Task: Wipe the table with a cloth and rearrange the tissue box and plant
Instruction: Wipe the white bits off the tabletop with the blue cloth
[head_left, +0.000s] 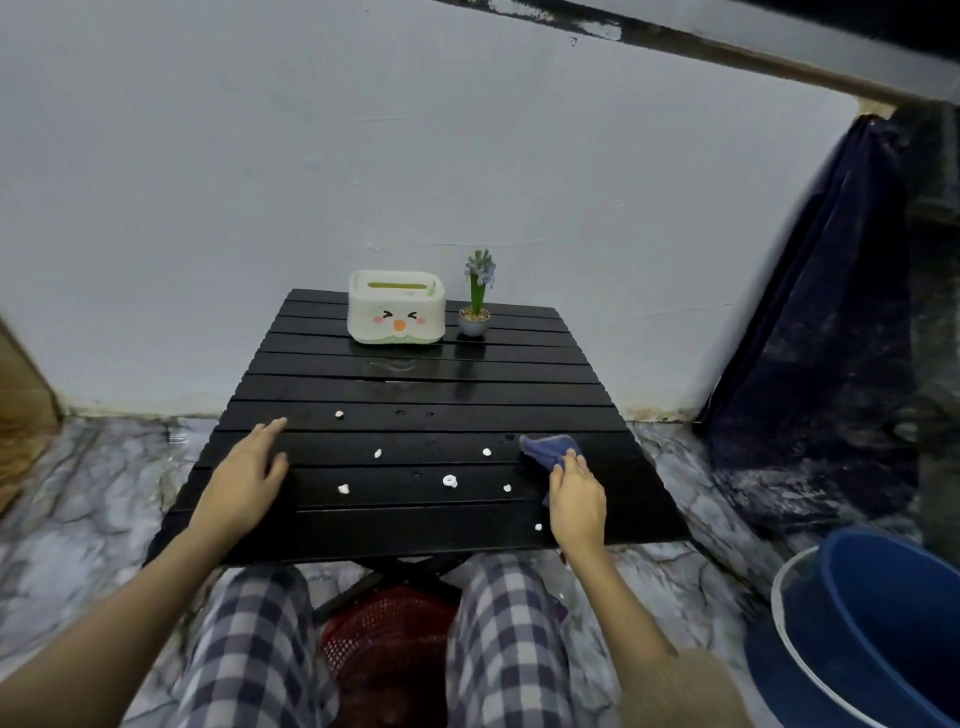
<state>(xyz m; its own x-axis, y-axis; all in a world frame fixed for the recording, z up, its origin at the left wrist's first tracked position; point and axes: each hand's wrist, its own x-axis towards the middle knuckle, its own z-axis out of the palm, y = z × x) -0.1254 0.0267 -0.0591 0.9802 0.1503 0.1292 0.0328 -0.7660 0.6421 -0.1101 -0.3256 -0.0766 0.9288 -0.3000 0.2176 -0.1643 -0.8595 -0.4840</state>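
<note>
A black slatted table (415, 530) stands in front of me against a white wall. At its far edge sit a white tissue box (397, 307) with a cartoon face and, just right of it, a small potted plant (477, 301) with a purple flower. Several white crumbs, such as one crumb (450, 481) near the middle, lie scattered over the near half. My right hand (576, 501) rests on the right side and grips a blue cloth (548, 451) pressed on the table. My left hand (247, 475) lies flat on the left side, fingers apart, holding nothing.
A red mesh basket (387, 639) sits under the table between my knees. A blue bucket (872, 623) stands on the marble floor at the right. A dark blue cloth (821, 322) hangs by the wall at the right.
</note>
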